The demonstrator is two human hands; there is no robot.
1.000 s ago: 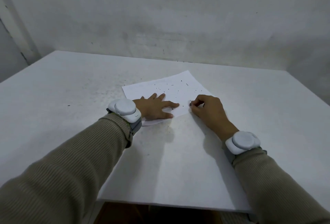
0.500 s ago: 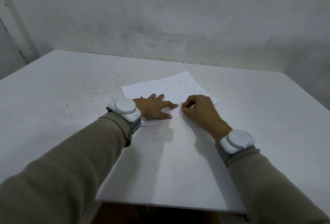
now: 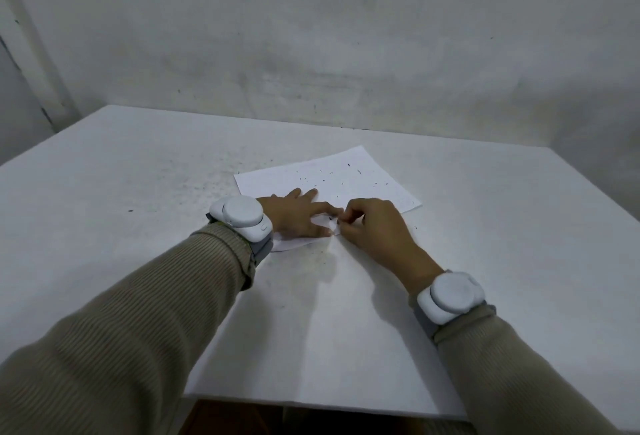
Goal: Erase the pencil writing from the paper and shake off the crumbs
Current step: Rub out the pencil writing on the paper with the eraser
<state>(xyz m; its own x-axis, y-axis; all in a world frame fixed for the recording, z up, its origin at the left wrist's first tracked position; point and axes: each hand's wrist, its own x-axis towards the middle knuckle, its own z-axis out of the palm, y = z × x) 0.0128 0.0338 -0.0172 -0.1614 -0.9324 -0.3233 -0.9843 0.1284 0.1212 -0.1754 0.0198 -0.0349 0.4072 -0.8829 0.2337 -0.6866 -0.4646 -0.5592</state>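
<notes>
A white sheet of paper (image 3: pixel 377 188) lies on the table, slightly turned. Small dark eraser crumbs (image 3: pixel 323 173) are scattered over its far half. My left hand (image 3: pixel 298 216) rests flat on the sheet's near left part with fingers spread, holding it down. My right hand (image 3: pixel 374 230) is at the near edge of the sheet, right beside my left fingertips. Its fingers are curled and pinch a small eraser (image 3: pixel 333 223), which is mostly hidden by the fingertips. No pencil writing is readable from here.
The white table (image 3: pixel 138 192) is speckled with dark crumbs left of the paper. Its near edge runs just below my forearms. A grey wall stands close behind the far edge. White sensor bands sit on both wrists.
My right hand has slid left along the paper's near edge until it meets my left fingertips. My left hand has stayed pressed on the sheet.
</notes>
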